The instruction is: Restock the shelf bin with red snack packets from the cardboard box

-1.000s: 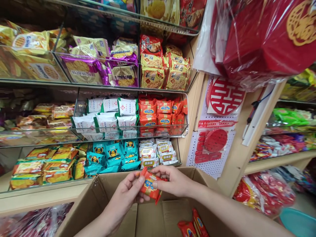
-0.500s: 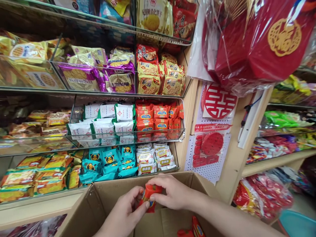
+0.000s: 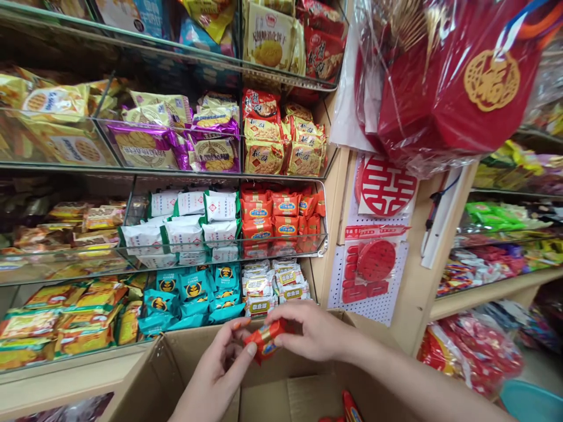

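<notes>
A small red snack packet (image 3: 264, 341) with a gold band and a blue oval label is held above the open cardboard box (image 3: 176, 357). My right hand (image 3: 312, 333) grips its right end between thumb and fingers. My left hand (image 3: 222, 357) has its thumb tip on the packet's left end, its other fingers curled behind and partly hidden. Inside the box, at the lower right, lie more red packets (image 3: 352, 407), partly cut off by the frame and my right forearm.
Behind the box, glass-fronted shelves hold matching red packets (image 3: 285, 205), white packets (image 3: 185, 228), teal packets (image 3: 193, 293) and silver packets (image 3: 259, 284). A plastic-wrapped red decoration (image 3: 457, 99) hangs at the upper right. A blue basin (image 3: 532, 401) stands at the lower right.
The packet has been turned from upright to a slanting, nearly sideways position and raised slightly. My left hand's grip has loosened and its fingers have shifted. The view has tilted slightly.
</notes>
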A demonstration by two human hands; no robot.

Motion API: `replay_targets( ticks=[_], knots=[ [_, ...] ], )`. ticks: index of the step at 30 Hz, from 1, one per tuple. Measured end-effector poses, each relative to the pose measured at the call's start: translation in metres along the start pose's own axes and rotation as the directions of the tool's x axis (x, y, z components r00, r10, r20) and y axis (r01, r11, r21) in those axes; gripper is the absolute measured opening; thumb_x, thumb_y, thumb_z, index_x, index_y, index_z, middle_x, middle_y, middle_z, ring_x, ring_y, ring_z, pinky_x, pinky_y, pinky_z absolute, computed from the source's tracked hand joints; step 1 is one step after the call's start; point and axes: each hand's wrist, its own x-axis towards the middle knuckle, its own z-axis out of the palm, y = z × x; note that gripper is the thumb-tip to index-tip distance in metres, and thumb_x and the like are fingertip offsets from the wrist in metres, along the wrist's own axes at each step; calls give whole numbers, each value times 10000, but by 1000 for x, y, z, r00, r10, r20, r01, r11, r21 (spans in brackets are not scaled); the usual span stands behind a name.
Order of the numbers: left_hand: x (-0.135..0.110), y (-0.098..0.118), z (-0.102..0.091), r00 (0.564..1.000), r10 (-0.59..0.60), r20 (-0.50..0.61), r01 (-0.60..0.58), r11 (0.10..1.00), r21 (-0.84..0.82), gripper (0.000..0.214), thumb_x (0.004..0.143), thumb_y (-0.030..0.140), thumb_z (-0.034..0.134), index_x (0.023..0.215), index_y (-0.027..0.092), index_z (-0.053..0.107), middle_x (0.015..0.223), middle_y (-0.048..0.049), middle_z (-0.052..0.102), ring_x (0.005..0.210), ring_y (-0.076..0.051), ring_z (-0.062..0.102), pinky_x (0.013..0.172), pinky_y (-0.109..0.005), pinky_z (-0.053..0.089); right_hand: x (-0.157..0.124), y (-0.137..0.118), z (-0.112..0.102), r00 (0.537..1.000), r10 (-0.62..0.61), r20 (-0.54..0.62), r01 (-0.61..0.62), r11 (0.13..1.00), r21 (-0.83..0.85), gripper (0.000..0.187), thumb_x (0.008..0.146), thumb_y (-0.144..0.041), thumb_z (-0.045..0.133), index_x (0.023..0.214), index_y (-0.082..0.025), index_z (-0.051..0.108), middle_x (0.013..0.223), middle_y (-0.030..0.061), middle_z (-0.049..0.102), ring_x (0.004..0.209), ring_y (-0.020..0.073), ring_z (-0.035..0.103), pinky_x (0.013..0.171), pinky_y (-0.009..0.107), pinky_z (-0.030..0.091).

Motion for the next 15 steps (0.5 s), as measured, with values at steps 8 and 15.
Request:
replay_targets(
  ticks=[8, 15],
  knots=[
    [0, -5, 0, 1000, -6, -22, 8, 994, 113, 329, 781, 373, 523, 1067, 212, 507, 933, -52, 587, 667, -148, 530, 666, -273, 452, 49, 5, -107, 779, -150, -609, 1, 971, -238, 262, 770, -218, 532, 1027, -169, 519, 973, 59, 588, 796, 141, 556, 747, 311, 447],
    [-7, -7, 4, 996, 84, 19, -86, 974, 209, 214, 801, 312, 498, 1002, 250, 539, 903, -26, 540, 664, -146, 527, 631, -245, 456, 78, 28, -117, 836, -252, -488, 17, 900, -436, 191, 760, -140, 522, 950, -144, 550, 932, 61, 577, 874, 154, 529, 772, 302, 424]
  ],
)
